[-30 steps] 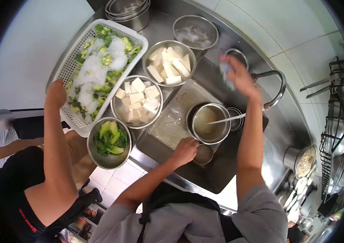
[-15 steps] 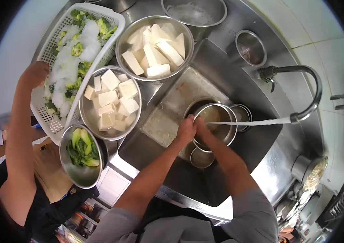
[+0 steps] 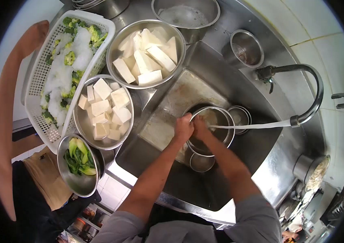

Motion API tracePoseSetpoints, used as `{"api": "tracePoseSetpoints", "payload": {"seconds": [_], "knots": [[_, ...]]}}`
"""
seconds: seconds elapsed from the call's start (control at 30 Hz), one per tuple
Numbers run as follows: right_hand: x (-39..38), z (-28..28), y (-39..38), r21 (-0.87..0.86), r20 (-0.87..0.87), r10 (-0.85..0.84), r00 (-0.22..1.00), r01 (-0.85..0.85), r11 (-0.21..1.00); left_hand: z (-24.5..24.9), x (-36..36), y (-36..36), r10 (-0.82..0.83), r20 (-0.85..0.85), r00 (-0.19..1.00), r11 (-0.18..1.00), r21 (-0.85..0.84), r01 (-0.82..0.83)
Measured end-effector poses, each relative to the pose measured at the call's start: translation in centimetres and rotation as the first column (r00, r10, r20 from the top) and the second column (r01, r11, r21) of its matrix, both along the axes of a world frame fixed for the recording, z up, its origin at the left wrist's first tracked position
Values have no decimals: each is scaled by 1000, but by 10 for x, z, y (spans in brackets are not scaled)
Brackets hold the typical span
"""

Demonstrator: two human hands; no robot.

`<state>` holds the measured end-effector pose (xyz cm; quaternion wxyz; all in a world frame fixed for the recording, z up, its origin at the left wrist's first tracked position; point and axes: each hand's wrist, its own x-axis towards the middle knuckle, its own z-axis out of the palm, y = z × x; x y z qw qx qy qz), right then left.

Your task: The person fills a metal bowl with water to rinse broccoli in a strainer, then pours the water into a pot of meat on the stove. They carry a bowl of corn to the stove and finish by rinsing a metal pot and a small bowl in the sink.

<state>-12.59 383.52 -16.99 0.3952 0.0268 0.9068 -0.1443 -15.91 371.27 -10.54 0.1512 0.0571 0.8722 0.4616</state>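
Observation:
In the head view, a round metal pot (image 3: 232,135) is tilted in the sink, with water from the faucet running into it. My left hand (image 3: 183,128) is closed on the pot's left rim. Just beside it, my right hand (image 3: 200,129) reaches inside the pot, close to the inner wall; its fingers are hidden. Under and around the pot lie smaller metal containers: a round one (image 3: 201,163) below and another (image 3: 241,117) to the right.
The curved faucet (image 3: 316,91) arches over the sink's right side. Left of the sink stand a bowl of tofu slabs (image 3: 145,54), a bowl of tofu cubes (image 3: 106,109), a bowl of greens (image 3: 79,158) and a white basket (image 3: 36,87) of broccoli. A co-worker's arm (image 3: 4,101) is beside the basket.
The pot has shifted slightly left, and my right hand sits deeper inside it. The co-worker's hand has moved up and away from the basket's side. The whole view has shifted a little.

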Motion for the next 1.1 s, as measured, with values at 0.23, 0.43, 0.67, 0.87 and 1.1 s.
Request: {"api": "tracePoseSetpoints", "payload": {"seconds": [0.23,0.43,0.67,0.87,1.1], "knots": [[41,-25,67,177,-285,177,942,-130,976,6,4,9,142,88,986,983,108,-151],[52,-114,21,-556,-105,-493,864,359,749,-3,11,12,163,-56,985,986,30,-162],[8,-22,86,356,-92,441,893,-384,852,2,-7,4,70,-79,994,988,144,-59],[61,-38,11,-461,207,-544,813,571,679,-4,3,7,120,-134,984,989,100,-107],[-35,30,13,-843,468,-865,-181,202,-498,15,-11,-3,-211,-64,975,977,-51,208]]}}
